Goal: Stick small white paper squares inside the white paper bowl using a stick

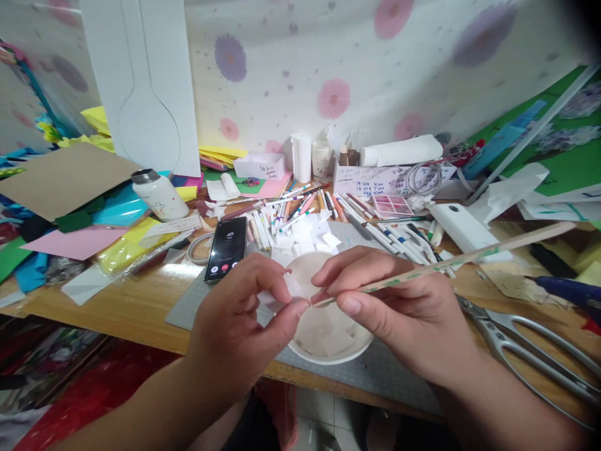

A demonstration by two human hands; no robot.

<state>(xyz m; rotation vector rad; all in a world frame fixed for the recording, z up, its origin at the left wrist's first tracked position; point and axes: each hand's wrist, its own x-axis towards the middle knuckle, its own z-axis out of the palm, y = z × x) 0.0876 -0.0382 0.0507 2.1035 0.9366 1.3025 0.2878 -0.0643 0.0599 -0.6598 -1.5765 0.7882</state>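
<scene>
My left hand (237, 319) is closed, pinching a small piece of white paper (292, 286) between thumb and fingers. My right hand (408, 313) grips a thin wooden stick (474, 254) with green markings. The stick slants up to the right, and its narrow end meets the left thumb tip beside the paper. Directly under both hands is a white bowl (323, 359) with pale scraps of paper (335, 341) inside; the hands partly hide it.
Behind the bowl lie cut white papers (310, 233) and many scattered marker pens (350, 210). A lit phone (226, 247) and a tape roll (200, 248) are left of it. Large scissors (521, 338) lie right, near a glue gun (566, 291). A white bottle (159, 195) stands farther left.
</scene>
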